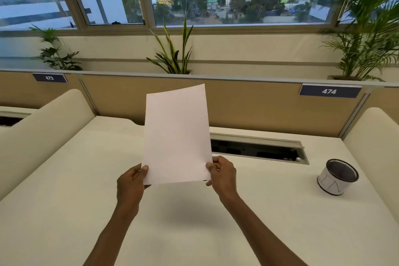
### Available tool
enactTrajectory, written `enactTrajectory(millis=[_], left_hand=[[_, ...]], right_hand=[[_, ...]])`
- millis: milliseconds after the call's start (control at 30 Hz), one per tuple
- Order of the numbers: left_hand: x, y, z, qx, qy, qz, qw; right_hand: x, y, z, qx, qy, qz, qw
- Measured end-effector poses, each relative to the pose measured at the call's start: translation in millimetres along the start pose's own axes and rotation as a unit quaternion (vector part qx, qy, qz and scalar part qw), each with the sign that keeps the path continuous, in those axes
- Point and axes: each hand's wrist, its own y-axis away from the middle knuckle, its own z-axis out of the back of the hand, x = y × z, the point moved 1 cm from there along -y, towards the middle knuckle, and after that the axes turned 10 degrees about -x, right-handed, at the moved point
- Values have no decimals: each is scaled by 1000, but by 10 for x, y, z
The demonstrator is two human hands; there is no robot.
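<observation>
A white sheet (177,134) is being held upright above the bench (64,211), its long axis running up and away from the person, with the top edge leaning slightly right. Its lower left corner is being pinched by the left hand (131,183), thumb on the near face. The lower right corner is being gripped by the curled fingers of the right hand (222,174).
</observation>
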Motion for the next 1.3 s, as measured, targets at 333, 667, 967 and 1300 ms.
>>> enactTrajectory(millis=[333,667,967,1300], left_hand=[[272,-999,36,-57,-43,17,997],[664,-1851,-129,-55,-108,41,992],[1023,-2388,-276,-45,-156,51,985],[1128,-2834,-485,-61,-172,25,983]], right_hand=[[-164,-233,-933,75,15,-59,995],[-374,-608,-1569,121,117,-57,984],[-484,-931,-1997,131,130,-78,980],[-647,-1116,-2367,135,165,-75,974]])
